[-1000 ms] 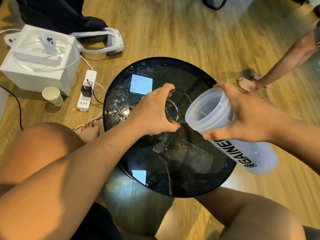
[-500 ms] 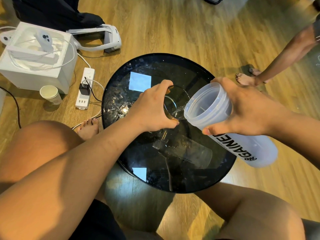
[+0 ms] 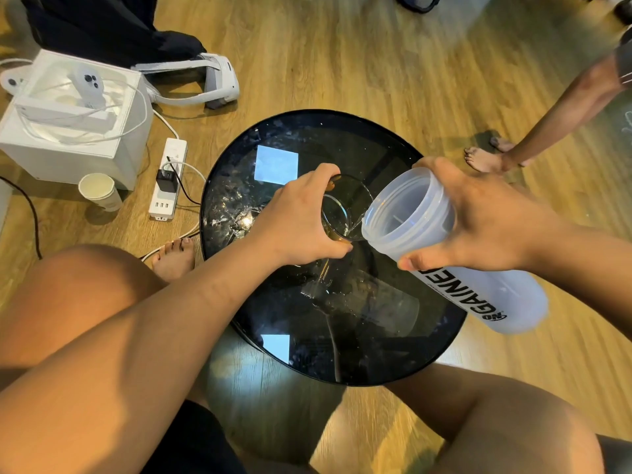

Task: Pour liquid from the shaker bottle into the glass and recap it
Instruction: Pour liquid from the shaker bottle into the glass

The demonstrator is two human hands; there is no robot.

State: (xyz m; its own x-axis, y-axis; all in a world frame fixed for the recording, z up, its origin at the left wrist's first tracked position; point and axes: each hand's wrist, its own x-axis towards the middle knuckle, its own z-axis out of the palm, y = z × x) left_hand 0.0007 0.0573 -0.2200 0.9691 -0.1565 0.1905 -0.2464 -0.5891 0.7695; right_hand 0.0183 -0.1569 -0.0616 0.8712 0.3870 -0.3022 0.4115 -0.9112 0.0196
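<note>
Shaker bottle (uncapped), fingers of the right hand curled round it, pours into the glass the left hand grips.

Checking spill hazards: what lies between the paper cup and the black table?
A white power strip with a black charger plugged in, per the head view.

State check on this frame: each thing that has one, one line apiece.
glass: over the table, catching a thin stream
shaker bottle: uncapped, tipped toward the glass, pouring
left grip: holds the glass
right grip: holds the shaker bottle near its mouth
power strip: black charger plugged in
paper cup: standing, no lid
</note>
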